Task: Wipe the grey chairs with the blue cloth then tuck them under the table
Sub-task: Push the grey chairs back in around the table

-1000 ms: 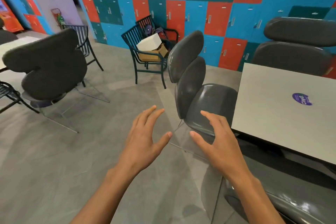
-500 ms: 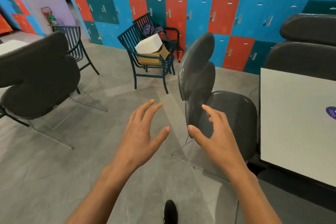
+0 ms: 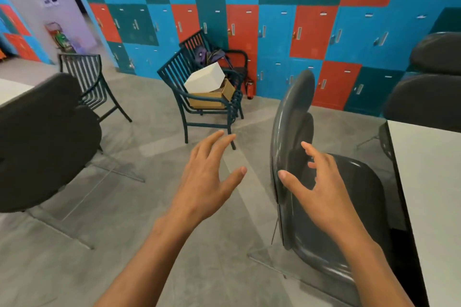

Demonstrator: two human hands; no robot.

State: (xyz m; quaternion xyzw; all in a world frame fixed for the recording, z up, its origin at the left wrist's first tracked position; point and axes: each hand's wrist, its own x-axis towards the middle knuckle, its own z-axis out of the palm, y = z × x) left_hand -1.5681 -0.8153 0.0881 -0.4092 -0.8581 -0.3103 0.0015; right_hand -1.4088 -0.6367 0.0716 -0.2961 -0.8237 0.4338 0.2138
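Two bare forearms reach forward from the bottom of the view over a grey floor. The left hand [image 3: 207, 177] is spread, fingers straight and thumb out, holding nothing and hanging over bare floor. The right hand [image 3: 316, 187] is also spread and empty, its fingers loosely bent. It sits in front of the backrest of the nearest grey chair [image 3: 331, 207], with the thumb towards the backrest's outer face and the fingers over the seat side. Whether it touches the chair is hard to tell, since the picture is slightly blurred.

This chair stands just right of centre, seen edge-on. Its tall backrest rises nearly upright and its glossy seat runs off to the right, towards the white table [image 3: 429, 194], whose edge is just beside the seat. The right hand is much the nearer to the backrest. The left hand lies a short way to its left. A push from the backrest would likely send the seat rightward under the table.

No blue cloth is in view.

Farther off, a second grey chair [image 3: 42, 142] stands at the left, well apart. Beyond it, dark slatted metal chairs [image 3: 199, 104] hold boxes, in front of a wall of blue, teal and red lockers [image 3: 274, 20].
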